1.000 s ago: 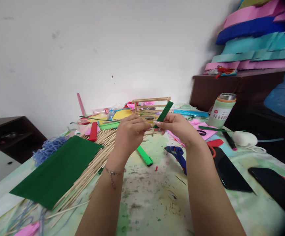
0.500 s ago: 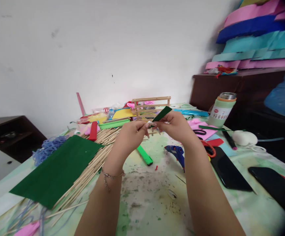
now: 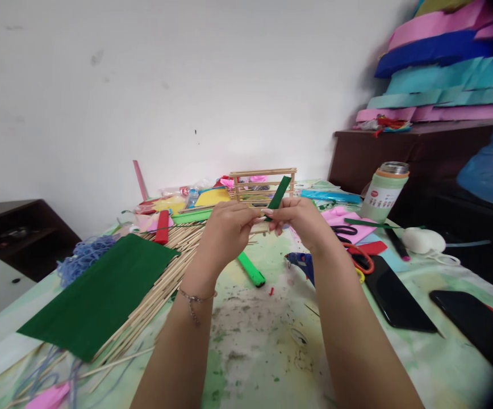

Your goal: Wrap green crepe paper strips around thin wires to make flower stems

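Observation:
Both my hands are raised together over the middle of the table. My right hand (image 3: 301,222) pinches a narrow dark green paper strip (image 3: 279,193) that sticks up and to the right. My left hand (image 3: 225,231) is closed, its fingertips meeting the right hand at the strip's lower end; a thin wooden stick seems to run between them, but I cannot make it out for sure. Behind the hands stands a small frame of wooden sticks (image 3: 262,183).
A dark green paper sheet (image 3: 101,292) lies on a pile of wooden sticks (image 3: 161,281) at left. A bright green strip (image 3: 250,269), a blue glue gun (image 3: 301,262), scissors (image 3: 357,258), two black phones (image 3: 393,301), a thermos (image 3: 385,192) and blue yarn (image 3: 82,255) crowd the table.
The green strip tilted lower half a second ago and now stands steeper again. Both hands stayed together, shifting only slightly.

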A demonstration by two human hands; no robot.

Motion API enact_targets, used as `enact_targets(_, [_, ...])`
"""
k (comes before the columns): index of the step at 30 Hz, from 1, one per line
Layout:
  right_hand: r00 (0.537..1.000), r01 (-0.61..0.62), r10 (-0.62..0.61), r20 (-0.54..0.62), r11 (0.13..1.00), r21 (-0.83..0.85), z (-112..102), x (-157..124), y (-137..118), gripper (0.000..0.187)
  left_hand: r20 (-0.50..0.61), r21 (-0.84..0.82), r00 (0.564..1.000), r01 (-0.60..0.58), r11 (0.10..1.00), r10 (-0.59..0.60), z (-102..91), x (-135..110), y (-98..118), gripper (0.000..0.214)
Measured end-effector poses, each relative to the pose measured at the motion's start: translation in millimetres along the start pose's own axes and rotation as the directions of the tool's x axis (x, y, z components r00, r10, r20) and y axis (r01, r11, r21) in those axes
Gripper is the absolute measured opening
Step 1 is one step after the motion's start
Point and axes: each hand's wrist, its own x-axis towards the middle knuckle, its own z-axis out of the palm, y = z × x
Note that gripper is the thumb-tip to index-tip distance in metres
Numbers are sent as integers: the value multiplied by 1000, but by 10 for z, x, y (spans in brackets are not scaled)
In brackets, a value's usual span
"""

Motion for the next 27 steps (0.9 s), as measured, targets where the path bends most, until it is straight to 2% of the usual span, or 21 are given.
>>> enact_targets(5, [978, -90, 80, 195, 995, 45, -106, -46, 24, 16, -36, -100, 993, -120, 988, 117, -7, 1, -1, 26])
enact_targets(7, [967, -90, 94, 237, 996, -28, -118, -50, 28, 18, -15, -97, 996, -88, 991, 87, -2, -2, 12, 26])
enact_targets(9, [975, -41, 72, 212, 988, -149, -112, -50, 17, 20, 15, -89, 1000, -4, 996, 5, 6, -7, 24, 24])
enact_targets(11, [998, 59, -48, 43, 942, -330, -100, -63, -16, 40, 59, -85, 995, 87, 992, -83, 8, -10, 33, 21])
enact_targets(12, [983, 133, -175, -55, 888, -441, -97, -79, -41, 54, 84, -84, 989, 126, 988, -119, 3, -10, 36, 21])
enact_targets(13, [940, 211, -322, -112, 807, -552, -96, -103, -72, 63, 110, -80, 982, 162, 983, -153, -6, -8, 40, 22])
enact_targets(14, [882, 288, -458, -107, 706, -647, -97, -132, -106, 66, 127, -76, 974, 199, 977, -189, -18, -5, 43, 24])
enact_targets(15, [836, 371, -547, -34, 612, -699, -99, -163, -139, 61, 133, -79, 965, 238, 968, -227, -34, 0, 48, 26])
enact_targets(16, [818, 446, -571, 71, 550, -706, -100, -193, -168, 51, 134, -93, 954, 281, 955, -268, -52, 5, 54, 27])
enact_targets(18, [829, 519, -504, 242, 532, -669, -92, -233, -203, 28, 151, -157, 920, 384, 910, -362, -91, 15, 70, 27])
enact_targets(19, [837, 525, -465, 287, 539, -658, -81, -237, -206, 21, 174, -201, 895, 441, 875, -411, -109, 19, 79, 28])
enact_targets(21, [834, 535, -452, 316, 523, -663, -49, -214, -189, 16, 229, -280, 841, 540, 794, -491, -141, 23, 96, 30])
enact_targets(23, [802, 570, -497, 331, 472, -673, -14, -168, -158, 16, 261, -323, 806, 591, 739, -531, -167, 22, 104, 31])
enact_targets(25, [783, 591, -515, 348, 441, -676, 15, -132, -134, 15, 258, -323, 807, 590, 740, -531, -185, 16, 104, 30])
enact_targets(27, [804, 566, -491, 335, 461, -683, 33, -123, -123, 15, 238, -285, 832, 553, 783, -501, -197, 9, 96, 29])
